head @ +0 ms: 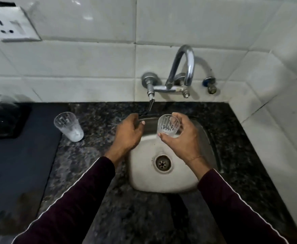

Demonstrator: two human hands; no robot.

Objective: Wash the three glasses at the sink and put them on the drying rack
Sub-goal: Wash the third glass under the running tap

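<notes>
— Over the sink point(163, 184), what is held, and how?

— One glass point(168, 126) is held in the right hand point(181, 138), tilted, mouth toward the wall. The thumb is curled along its base and the fingers are wrapped round the far side, so the glass is clamped between them. A milky film and white streaks are seen inside it.

— And the left hand point(129, 132)?

— Nothing is held there. Its fingers are loosely curled, just beside the back rim of the sink, below the tap point(177, 76).

— Where are the other glasses?

— A second glass point(68, 126) is seen standing upright on the granite counter point(98, 152), well apart to the left, with white residue at its bottom. A third is not seen, nor is a drying rack.

— How is the glass likely to handle?

— It is judged light, rigid and fragile, and slippery once wet or soapy. A grip round the lower wall, with the thumb opposed, is judged safest; the thin rim is best left unpinched.

— What room is given?

— The basin is small and steel-walled, and the spout hangs close above its back edge, so a knock against either is the risk. Open counter is left on both sides, though the right side is closed off by a tiled wall point(276, 95).
</notes>
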